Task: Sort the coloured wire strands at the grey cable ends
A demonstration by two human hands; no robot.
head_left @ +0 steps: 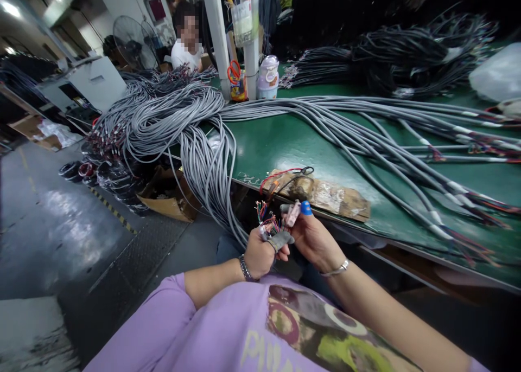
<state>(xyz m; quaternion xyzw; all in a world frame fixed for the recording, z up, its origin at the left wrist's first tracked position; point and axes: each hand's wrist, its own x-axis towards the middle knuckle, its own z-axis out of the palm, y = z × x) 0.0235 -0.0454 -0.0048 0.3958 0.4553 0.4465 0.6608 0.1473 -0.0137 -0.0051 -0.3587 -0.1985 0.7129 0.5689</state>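
My left hand (262, 257) is closed around the stripped end of a cable, with thin coloured wires (260, 213) fanning out above the fingers. Its thumb wears a grey cover. Close beside it, my right hand (315, 239) is pinched near the wires, a blue finger cover (305, 207) on one fingertip. A small pale piece (292, 215) shows at its fingers; whether it is held or wrapped on a finger I cannot tell. Both hands are in front of the table edge, by a wooden block (334, 197) partly wrapped in tape, with red and black leads (285, 173) on it.
Grey cables (175, 114) lie coiled on the green table (264, 149) and hang over its edge; others stretch right. Black cable bundles (399, 52) lie behind. A post (251, 63) stands beside a lilac bottle (268, 76) and red-handled scissors (233, 72). A person (186, 49) sits beyond.
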